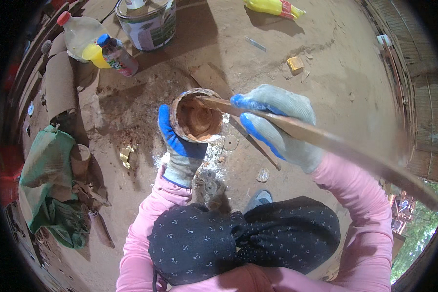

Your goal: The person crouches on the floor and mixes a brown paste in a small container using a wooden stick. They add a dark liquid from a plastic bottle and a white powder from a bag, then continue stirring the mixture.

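My left hand [184,155], in a grey glove with blue coating, is wrapped around a rough round bowl [179,125] with a brown hollow inside and a speckled rim. My right hand [283,124], gloved the same way, grips a long wooden stick [338,143] with fingers and thumb closed on it. The stick's left end reaches over the bowl's rim into the hollow; its long other end runs out past my right forearm. Whether the tip touches the bowl's inner wall I cannot tell.
A paint bucket [147,31], a blue-capped bottle [119,58] and a red-capped jug [80,34] stand at the far left. A yellow bottle [272,7] lies at the back. On the sandy ground are a yellow block [295,64] and, at left, a green cloth [46,180].
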A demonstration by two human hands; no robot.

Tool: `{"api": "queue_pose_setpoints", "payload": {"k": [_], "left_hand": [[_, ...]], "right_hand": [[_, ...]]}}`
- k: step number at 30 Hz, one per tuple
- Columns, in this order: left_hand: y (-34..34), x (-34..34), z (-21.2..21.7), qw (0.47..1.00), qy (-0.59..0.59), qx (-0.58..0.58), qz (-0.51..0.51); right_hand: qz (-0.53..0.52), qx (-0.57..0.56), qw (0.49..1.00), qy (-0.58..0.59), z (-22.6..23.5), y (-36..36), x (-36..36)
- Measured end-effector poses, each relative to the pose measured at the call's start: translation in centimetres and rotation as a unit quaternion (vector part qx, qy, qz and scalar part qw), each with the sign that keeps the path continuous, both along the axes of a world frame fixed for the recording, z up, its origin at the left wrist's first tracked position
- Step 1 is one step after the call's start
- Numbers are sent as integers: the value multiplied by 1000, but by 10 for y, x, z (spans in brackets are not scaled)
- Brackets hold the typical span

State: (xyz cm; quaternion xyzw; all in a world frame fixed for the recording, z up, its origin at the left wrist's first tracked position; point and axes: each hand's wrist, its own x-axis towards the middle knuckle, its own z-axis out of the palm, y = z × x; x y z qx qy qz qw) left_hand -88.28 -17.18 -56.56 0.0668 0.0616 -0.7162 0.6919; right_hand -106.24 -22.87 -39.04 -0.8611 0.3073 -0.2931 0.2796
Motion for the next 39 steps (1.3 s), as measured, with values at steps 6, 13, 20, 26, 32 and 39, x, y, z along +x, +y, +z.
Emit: {"api": "queue_pose_setpoints", "payload": {"k": [6, 13, 20, 26, 32, 39], "left_hand": [[0, 1, -13, 985, -164, -1, 48], [-1, 4, -16, 996, -84, -13, -32], [-4, 2, -20, 996, -40, 16, -77], [-4, -3, -15, 990, -5, -2, -140], [-1, -3, -10, 987, 11, -37, -153], [-3, -1, -16, 979, 92, -107, -147]], "right_hand": [[48, 92, 994, -14, 5, 11, 4], [69, 54, 993, 82, 24, -16, -6], [122, -29, 983, 132, 21, -9, -8], [24, 262, 964, 28, 19, 1, 3], [96, -5, 991, 96, 14, -14, -1], [45, 173, 982, 53, 6, 5, 2]]}}
